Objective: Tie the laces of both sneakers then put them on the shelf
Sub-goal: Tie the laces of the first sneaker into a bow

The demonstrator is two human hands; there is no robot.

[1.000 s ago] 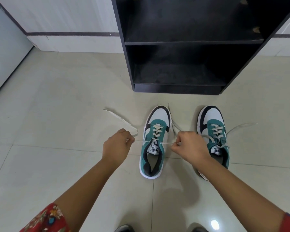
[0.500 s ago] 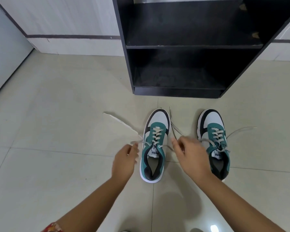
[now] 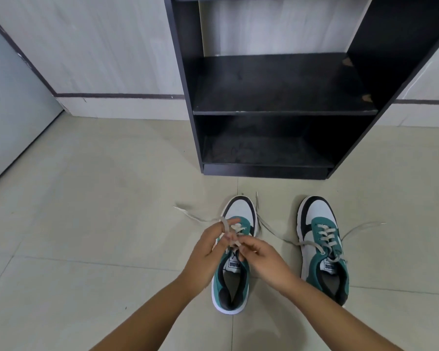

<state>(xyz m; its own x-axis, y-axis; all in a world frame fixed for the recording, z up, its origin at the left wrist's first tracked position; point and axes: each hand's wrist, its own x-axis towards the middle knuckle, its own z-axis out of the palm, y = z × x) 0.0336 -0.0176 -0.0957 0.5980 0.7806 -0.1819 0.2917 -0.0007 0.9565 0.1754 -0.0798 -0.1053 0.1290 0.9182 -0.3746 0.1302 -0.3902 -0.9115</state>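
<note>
The left hand (image 3: 208,252) is closed on a lace loop over the left sneaker (image 3: 232,262); the right hand (image 3: 260,257) is pinched on the other strand, both just above the tongue. Risk, as judged: the loop could slip if tension is dropped. The right sneaker (image 3: 322,247) is untied, its laces trailed on the floor (image 3: 86,211). The shelf (image 3: 276,97) beyond is unobstructed.
</note>
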